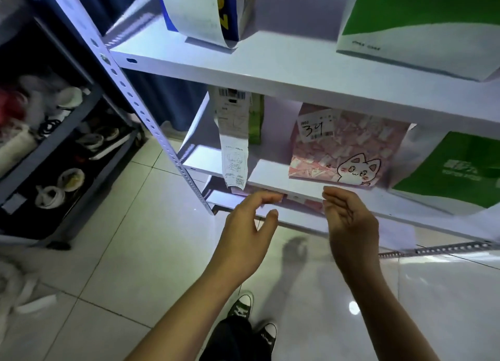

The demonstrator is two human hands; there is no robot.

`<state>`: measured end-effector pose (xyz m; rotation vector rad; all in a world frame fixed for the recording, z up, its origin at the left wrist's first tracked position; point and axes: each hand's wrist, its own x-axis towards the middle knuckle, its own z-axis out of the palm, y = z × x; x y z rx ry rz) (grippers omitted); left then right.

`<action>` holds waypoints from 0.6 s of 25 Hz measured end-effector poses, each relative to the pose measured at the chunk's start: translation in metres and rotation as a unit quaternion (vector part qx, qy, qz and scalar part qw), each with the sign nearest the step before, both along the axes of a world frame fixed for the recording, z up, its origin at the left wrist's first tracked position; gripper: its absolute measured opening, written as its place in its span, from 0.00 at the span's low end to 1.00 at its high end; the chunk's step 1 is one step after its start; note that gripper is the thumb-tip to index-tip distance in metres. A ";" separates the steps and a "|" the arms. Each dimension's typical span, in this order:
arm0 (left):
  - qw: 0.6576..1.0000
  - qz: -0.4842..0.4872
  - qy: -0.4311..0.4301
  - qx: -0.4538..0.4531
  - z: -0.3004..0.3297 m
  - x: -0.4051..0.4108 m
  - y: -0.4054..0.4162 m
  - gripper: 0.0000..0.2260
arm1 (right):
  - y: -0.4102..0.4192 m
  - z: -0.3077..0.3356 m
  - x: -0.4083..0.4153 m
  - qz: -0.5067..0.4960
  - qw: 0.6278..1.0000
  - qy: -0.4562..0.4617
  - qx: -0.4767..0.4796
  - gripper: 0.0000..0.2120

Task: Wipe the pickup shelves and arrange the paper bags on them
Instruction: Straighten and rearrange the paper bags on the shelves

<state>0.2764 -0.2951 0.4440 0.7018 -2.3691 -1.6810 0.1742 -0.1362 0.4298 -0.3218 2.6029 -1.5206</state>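
While both hands (297,220) hover loosely open, empty — pink cat bag (343,149) label reads "34".

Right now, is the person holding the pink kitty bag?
No, the pink cat bag stands on the shelf, while the left hand and right hand hover empty below it.

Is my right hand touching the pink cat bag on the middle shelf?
Apart. The head view shows the right hand held below the shelf's front edge, while the pink cat bag sits above it.
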 end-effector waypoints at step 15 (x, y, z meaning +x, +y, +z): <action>0.999 -0.006 -0.029 0.038 -0.104 -0.139 -0.023 0.21 | 0.019 -0.075 -0.136 -0.142 0.986 -0.055 -0.061 0.28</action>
